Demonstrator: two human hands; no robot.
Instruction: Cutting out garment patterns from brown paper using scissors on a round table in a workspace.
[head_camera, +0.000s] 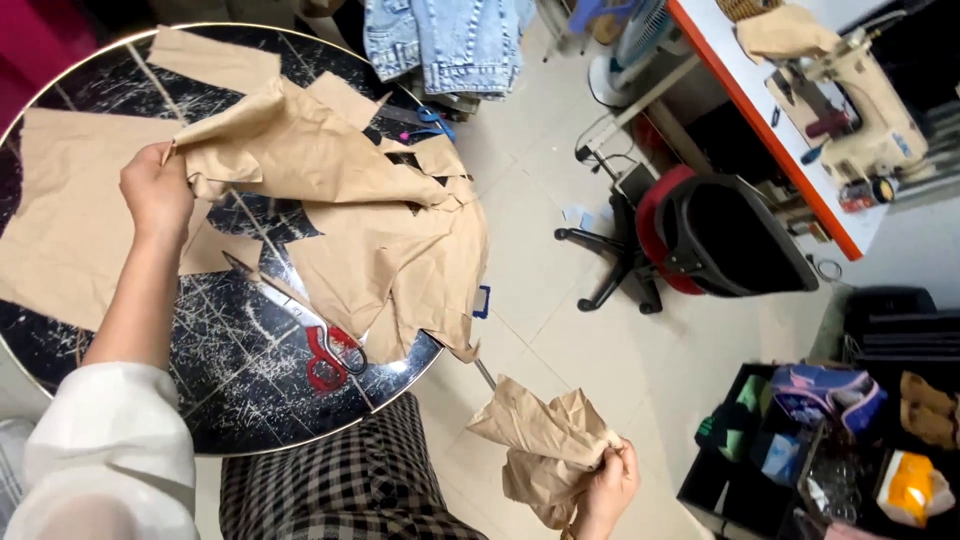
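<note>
Gripping brown paper sheet (330, 170) in left hand (155, 190), crumpled scrap (545, 440) in right hand (605, 490)

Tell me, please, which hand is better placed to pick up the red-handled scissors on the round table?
The left hand, probably. It is over the table, gripping the large brown paper sheet, with the red-handled scissors lying just below it. The right hand is off the table's edge, holding crumpled paper.
</note>
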